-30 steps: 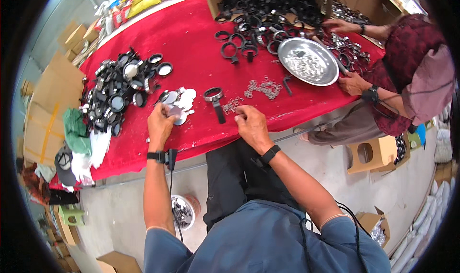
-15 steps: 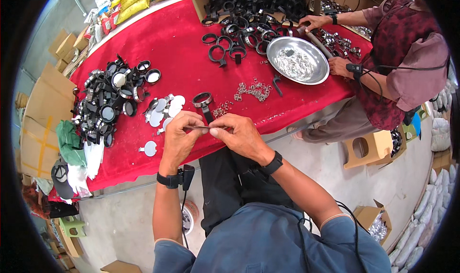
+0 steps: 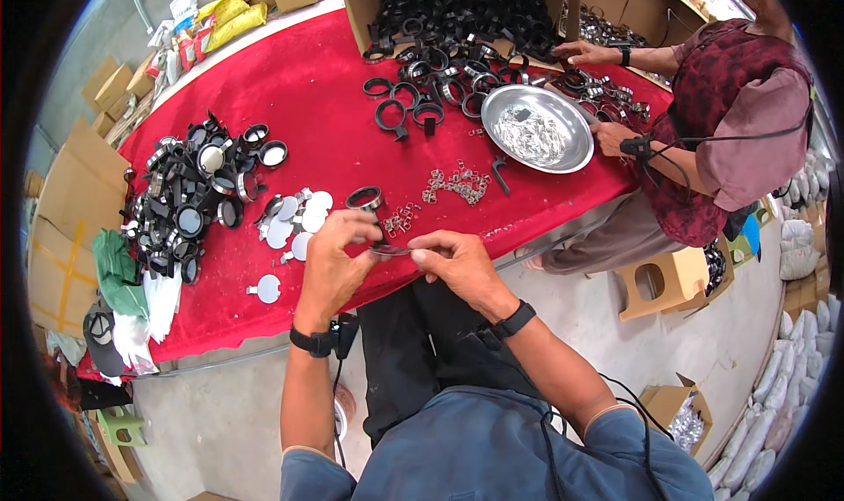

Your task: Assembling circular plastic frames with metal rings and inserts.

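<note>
In front of my lap, both hands pinch a thin flat disc (image 3: pixel 390 250), tilted and partly covered by fingers. My left hand (image 3: pixel 341 253) is closed on its left side, my right hand (image 3: pixel 453 264) on its tab-like right end. Just beyond the fingers stands a black ring with a metal band (image 3: pixel 365 199); its stem is partly hidden. Small metal clips (image 3: pixel 400 220) lie beside it, with a larger heap of clips (image 3: pixel 455 185) farther right. Pale round discs with tabs (image 3: pixel 280 233) are piled left of my left hand, and one loose disc (image 3: pixel 266 288) lies nearer.
A heap of black rings, some with discs (image 3: pixel 189 202), covers the table's left. Beyond are more black rings (image 3: pixel 426 114) and a metal bowl of small silvery pieces (image 3: pixel 536 163). A co-worker's hand (image 3: pixel 615 138) is beside the bowl. A black hooked piece (image 3: pixel 499 175) lies on the red cloth (image 3: pixel 290 88).
The disc has tilted from nearly edge-on to show more of its face, and my right fingers have shifted along it. The co-worker's far hand has opened out. The whole view has shifted slightly.
</note>
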A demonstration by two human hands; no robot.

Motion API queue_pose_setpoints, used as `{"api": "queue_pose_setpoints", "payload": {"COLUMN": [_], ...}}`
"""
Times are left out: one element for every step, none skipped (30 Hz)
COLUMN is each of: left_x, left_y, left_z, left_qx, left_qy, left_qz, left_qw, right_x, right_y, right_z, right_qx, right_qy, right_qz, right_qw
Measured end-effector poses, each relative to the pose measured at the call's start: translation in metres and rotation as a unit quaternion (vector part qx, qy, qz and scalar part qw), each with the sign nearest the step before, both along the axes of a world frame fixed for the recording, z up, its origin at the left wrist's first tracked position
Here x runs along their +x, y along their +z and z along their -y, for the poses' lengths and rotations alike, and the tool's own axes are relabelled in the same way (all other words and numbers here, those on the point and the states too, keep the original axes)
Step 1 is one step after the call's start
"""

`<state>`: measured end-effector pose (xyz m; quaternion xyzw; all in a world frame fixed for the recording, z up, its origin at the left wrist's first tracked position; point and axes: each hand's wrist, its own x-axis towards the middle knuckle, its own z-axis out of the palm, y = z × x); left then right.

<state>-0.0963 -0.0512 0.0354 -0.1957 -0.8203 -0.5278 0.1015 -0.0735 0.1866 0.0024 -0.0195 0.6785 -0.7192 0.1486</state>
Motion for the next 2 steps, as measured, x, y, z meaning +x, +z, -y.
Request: {"api": "queue_pose_setpoints", "payload": {"left_x": [-0.0033,-0.0084], "left_y": [0.0037,0.0083], "left_z": [0.0029,0.0091], "left_qx": [-0.050,-0.101], "left_qy": [0.031,0.061], "left_qz": [0.006,0.013], "left_qw": [0.998,0.993], "right_x": [-0.0014,-0.0024], "right_y": [-0.0052,-0.0090], "right_z": [-0.0052,-0.0098], "right_qx": [0.003,0.005], "right_qy": [-0.018,-0.035], "right_qz": [-0.007,-0.012], "right_qw": [1.000,0.999]}}
